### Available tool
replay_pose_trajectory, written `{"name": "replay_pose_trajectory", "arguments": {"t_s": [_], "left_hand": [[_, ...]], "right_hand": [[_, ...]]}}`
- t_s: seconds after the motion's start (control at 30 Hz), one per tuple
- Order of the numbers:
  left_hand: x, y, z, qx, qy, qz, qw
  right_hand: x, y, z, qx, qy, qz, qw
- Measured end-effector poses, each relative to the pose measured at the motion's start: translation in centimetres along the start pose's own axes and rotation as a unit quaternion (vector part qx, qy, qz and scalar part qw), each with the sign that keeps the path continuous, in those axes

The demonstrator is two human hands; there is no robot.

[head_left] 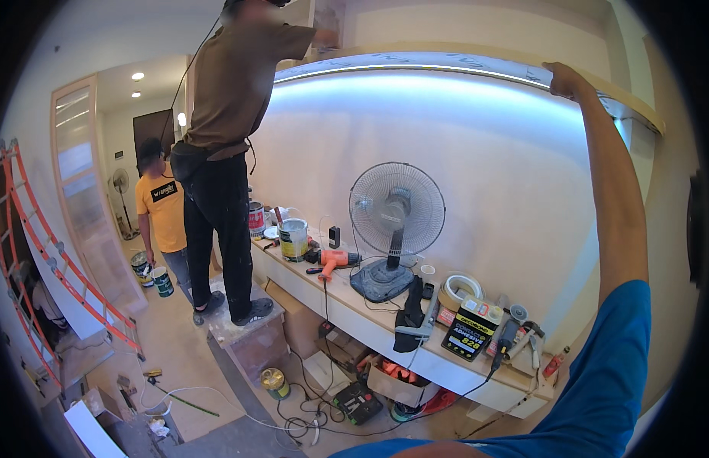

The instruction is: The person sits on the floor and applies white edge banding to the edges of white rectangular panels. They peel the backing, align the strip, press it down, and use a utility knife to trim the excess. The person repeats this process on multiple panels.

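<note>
My right arm, in a blue sleeve, reaches up at the right. At its end my right hand [568,82] is closed on the front edge of a long wall shelf [515,59], toward the shelf's right end. Wavy dark marks show on the pale covering under the shelf, and a lit strip [415,67] runs along it, throwing bluish light on the wall. My left hand is out of the picture. On a dusty wooden box [251,330], a person in a brown shirt [240,84] stands with one arm raised to the shelf's left part.
Below the shelf, a long counter [354,305] bears a standing fan [398,229], an orange heat gun [335,261], paint cans [293,238] and an adhesive tin [471,328]. Cables [305,424] tangle on the floor. An orange ladder [57,252] leans at left, near another person in yellow [164,206].
</note>
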State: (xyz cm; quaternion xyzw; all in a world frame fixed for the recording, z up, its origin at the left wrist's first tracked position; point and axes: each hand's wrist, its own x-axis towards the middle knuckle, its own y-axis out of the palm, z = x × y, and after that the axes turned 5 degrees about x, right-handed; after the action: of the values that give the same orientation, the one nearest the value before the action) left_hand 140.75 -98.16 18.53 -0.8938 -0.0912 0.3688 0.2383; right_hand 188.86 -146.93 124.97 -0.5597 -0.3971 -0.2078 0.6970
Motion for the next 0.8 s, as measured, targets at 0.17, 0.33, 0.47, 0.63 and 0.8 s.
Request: {"name": "replay_pose_trajectory", "arguments": {"t_s": [0.17,0.33,0.47,0.63,0.8], "left_hand": [[-1.6,-1.1,-0.7,-0.03,0.005,-0.026,0.999],[-6.1,-1.8,-5.3,-0.082,0.103,-0.051,0.99],[-8.0,-5.7,-14.3,-0.101,0.15,-0.062,0.982],[-10.0,-8.0,-20.1,-0.106,0.202,-0.082,0.97],[-9.9,-7.7,-23.6,-0.095,0.252,-0.06,0.961]], "right_hand": [[-1.7,0.1,2.4,0.008,0.048,0.044,0.998],[-2.7,-0.7,1.1,-0.011,0.072,0.046,0.996],[-2.3,-1.2,-2.2,-0.034,0.051,0.038,0.997],[-3.6,0.3,1.1,0.057,0.005,0.016,0.998],[-4.4,11.6,4.7,0.527,-0.074,0.046,0.846]]}}
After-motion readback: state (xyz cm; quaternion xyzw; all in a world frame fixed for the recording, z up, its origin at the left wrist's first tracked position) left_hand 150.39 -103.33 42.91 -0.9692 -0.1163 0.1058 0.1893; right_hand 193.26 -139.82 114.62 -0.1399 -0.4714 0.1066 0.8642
